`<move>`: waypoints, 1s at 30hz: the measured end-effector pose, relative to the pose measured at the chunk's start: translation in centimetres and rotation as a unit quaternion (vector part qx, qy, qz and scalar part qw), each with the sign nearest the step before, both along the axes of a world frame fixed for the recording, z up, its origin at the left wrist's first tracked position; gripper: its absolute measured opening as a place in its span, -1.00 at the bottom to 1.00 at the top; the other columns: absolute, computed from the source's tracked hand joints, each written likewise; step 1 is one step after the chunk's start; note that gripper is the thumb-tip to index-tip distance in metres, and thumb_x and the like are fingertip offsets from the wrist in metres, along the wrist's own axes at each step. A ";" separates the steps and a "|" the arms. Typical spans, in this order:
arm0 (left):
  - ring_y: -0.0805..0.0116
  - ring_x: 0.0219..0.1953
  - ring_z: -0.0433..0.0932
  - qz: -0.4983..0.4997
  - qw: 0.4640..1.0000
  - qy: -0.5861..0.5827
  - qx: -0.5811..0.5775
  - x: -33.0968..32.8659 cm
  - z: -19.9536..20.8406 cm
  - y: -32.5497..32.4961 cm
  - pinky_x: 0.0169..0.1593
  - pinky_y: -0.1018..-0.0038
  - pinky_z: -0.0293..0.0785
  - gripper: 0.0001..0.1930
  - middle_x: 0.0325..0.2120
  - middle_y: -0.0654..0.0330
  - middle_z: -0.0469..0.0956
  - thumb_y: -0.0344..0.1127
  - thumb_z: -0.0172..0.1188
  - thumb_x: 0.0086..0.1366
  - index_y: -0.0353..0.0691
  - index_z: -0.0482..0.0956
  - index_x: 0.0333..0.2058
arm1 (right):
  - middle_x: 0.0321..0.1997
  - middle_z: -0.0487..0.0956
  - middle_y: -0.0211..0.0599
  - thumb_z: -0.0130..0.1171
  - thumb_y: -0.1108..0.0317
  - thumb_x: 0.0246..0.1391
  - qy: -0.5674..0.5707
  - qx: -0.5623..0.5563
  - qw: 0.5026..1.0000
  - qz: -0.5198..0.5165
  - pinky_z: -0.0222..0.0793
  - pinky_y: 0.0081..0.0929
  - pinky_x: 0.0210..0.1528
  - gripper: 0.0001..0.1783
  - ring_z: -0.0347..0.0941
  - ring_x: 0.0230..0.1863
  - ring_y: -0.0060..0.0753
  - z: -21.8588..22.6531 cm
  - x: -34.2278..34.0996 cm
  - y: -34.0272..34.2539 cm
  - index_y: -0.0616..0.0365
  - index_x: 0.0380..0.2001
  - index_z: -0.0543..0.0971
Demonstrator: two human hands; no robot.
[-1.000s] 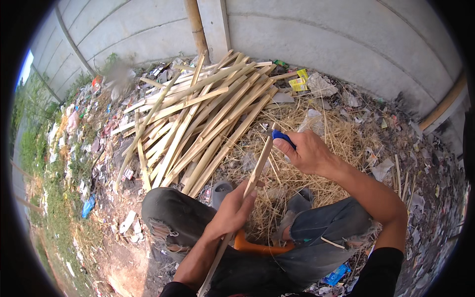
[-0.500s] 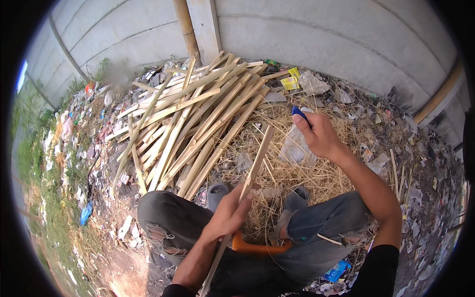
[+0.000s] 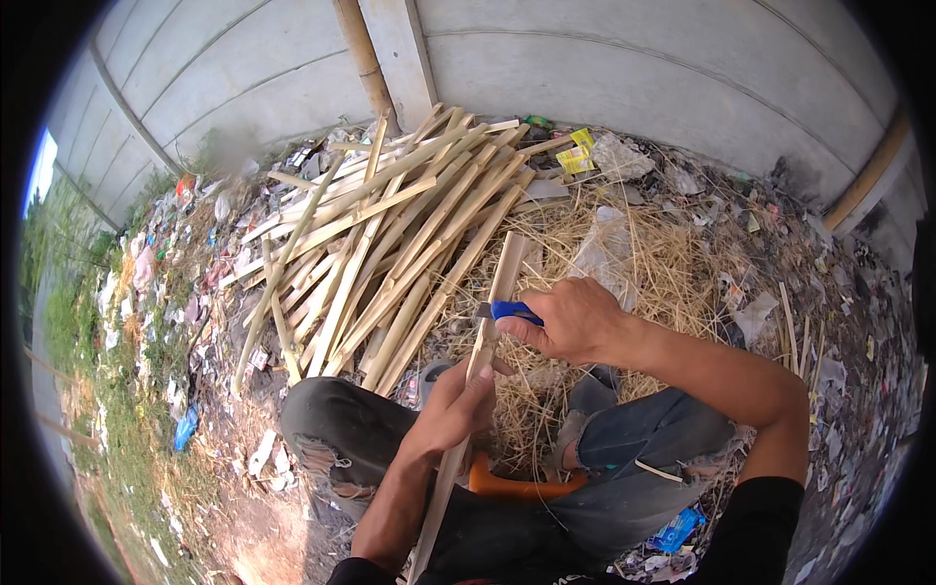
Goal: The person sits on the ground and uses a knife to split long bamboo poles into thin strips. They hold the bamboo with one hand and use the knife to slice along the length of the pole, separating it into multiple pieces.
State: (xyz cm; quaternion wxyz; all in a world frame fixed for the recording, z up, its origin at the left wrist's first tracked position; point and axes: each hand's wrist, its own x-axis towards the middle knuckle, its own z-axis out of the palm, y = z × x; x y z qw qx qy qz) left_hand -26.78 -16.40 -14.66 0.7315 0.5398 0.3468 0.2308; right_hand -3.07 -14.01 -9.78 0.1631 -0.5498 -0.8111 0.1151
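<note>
My left hand (image 3: 453,405) is closed round a flat split bamboo strip (image 3: 506,268), which slants from between my legs up and away from me. Gripped in my right hand (image 3: 575,320) is a blue-handled utility knife (image 3: 516,311). Its short blade lies against the strip, a little above my left hand. The lower end of the strip runs down past my left forearm to the picture's bottom edge. My legs are bent to either side, and an orange thing (image 3: 522,485), partly hidden, shows between them.
A large heap of bamboo strips (image 3: 390,234) lies ahead to the left. Thin straw-like shavings (image 3: 663,263) cover the ground ahead to the right. A grey concrete wall (image 3: 624,78) with a bamboo pole (image 3: 364,54) stands behind. Litter and weeds spread on the left.
My right hand has come down and left, bringing the knife from the air onto the strip. The strip has turned so that its broad face shows more.
</note>
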 end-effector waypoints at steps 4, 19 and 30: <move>0.65 -0.65 0.16 -0.009 0.999 -0.034 -0.031 -1.0 -0.8 -0.2 -0.57 0.60 0.05 -0.65 -0.64 0.47 0.22 -0.08 -0.13 0.61 -0.25 0.45 0.01 | -0.74 0.51 -0.03 -0.06 -0.34 0.32 -0.012 0.025 0.998 0.051 0.48 -0.03 -0.52 -0.27 0.56 -0.62 0.15 -0.9 -0.6 -0.6 0.17 -0.47 0.59; 0.63 -0.70 0.11 -0.012 0.997 -0.035 -0.072 -1.1 -0.6 -0.7 -0.59 0.58 0.02 -0.59 -0.68 0.46 0.14 0.02 -0.12 0.59 -0.24 0.47 -0.07 | -0.66 0.58 -0.03 -0.04 -0.35 0.30 -0.033 0.004 0.999 0.041 0.54 0.00 -0.43 -0.27 0.61 -0.52 0.15 -0.4 -0.4 -1.2 0.15 -0.43 0.66; 0.62 -0.70 0.10 -0.029 0.996 -0.034 -0.071 -1.8 -0.4 -0.6 -0.59 0.57 0.03 -0.61 -0.69 0.46 0.15 -0.01 -0.11 0.60 -0.27 0.44 -0.06 | -0.66 0.57 -0.05 -0.03 -0.32 0.30 0.000 0.056 0.998 -0.016 0.49 -0.02 -0.44 -0.29 0.61 -0.54 0.08 1.6 2.0 1.9 0.15 -0.46 0.65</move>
